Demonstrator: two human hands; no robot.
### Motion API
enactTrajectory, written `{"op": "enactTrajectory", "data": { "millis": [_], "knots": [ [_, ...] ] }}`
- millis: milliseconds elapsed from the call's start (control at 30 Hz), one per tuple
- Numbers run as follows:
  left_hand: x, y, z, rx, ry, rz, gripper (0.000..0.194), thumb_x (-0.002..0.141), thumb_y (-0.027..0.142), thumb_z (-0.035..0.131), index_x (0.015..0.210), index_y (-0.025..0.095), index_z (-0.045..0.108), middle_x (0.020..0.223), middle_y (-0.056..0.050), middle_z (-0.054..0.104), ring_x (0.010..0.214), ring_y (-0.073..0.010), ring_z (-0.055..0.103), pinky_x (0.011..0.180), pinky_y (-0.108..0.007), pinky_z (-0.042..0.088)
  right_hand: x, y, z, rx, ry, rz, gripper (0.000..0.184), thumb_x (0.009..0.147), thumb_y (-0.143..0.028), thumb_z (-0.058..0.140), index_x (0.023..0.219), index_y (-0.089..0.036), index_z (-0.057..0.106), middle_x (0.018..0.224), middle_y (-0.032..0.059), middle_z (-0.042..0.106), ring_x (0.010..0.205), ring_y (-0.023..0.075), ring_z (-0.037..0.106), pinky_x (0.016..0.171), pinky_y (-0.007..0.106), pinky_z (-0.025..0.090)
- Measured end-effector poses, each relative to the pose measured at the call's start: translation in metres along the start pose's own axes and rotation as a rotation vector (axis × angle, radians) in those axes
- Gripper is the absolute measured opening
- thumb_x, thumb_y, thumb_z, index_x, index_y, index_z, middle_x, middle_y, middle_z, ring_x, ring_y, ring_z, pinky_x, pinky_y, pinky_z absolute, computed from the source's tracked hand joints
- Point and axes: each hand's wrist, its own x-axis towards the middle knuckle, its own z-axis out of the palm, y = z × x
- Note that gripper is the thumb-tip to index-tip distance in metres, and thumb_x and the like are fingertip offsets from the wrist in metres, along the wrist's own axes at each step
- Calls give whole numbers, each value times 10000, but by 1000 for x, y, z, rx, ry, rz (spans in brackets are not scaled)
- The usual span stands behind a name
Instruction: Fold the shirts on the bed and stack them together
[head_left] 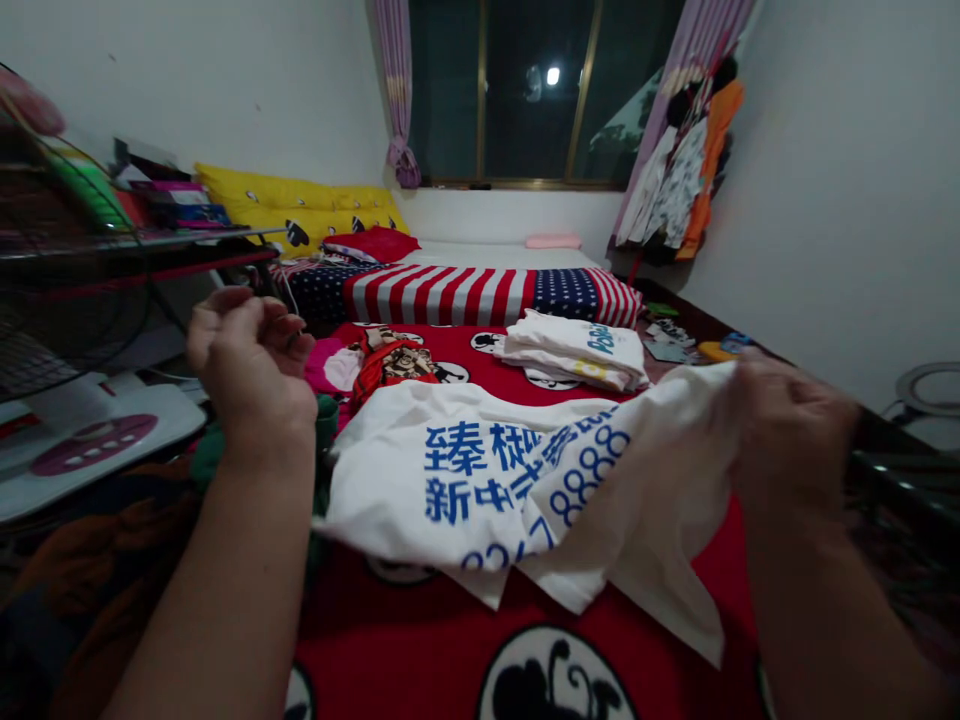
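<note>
A white T-shirt (pixel 465 500) with blue printed characters and digits is spread over the red blanket (pixel 420 640), its right part lifted and its lower edge hanging in points. The raised corner is gripped by my right hand (pixel 795 430), which is closed and a little blurred. My left hand (pixel 255 350) is held up at the left, palm inward, fingers loosely curled with nothing visible in them. It is apart from the shirt. Beyond the shirt lies a stack of folded white clothes (pixel 574 350). Behind its left side is a red and brown patterned garment (pixel 394 365).
A mattress with a striped and starred cover (pixel 442 293) stands under the window. At left are a fan base (pixel 97 440), a cluttered shelf (pixel 187 240) and heaped dark clothes (pixel 97 560). Clothes hang (pixel 686 170) by the right curtain. Small items (pixel 667 335) lie along the right wall.
</note>
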Motion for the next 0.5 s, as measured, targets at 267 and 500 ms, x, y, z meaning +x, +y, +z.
{"op": "enactTrajectory", "data": {
  "millis": [267, 500],
  "knots": [
    [-45, -5, 58, 3, -616, -229, 237, 694, 337, 706, 875, 187, 687, 731, -36, 680, 654, -181, 620, 581, -266, 472, -11, 4, 10, -402, -412, -260, 414, 730, -359, 669, 1121, -229, 624, 1119, 79, 634, 970, 244, 608, 854, 382, 481],
    [-74, -42, 66, 564, -1248, -21, 445, 698, 351, 718, 1121, 216, 674, 1192, -105, 648, 1123, -302, 569, 972, -380, 407, -42, 25, 28, -732, -1333, -315, 533, 559, -156, 731, 1080, -267, 706, 1124, 61, 690, 1024, 284, 620, 909, 377, 438]
  ]
}}
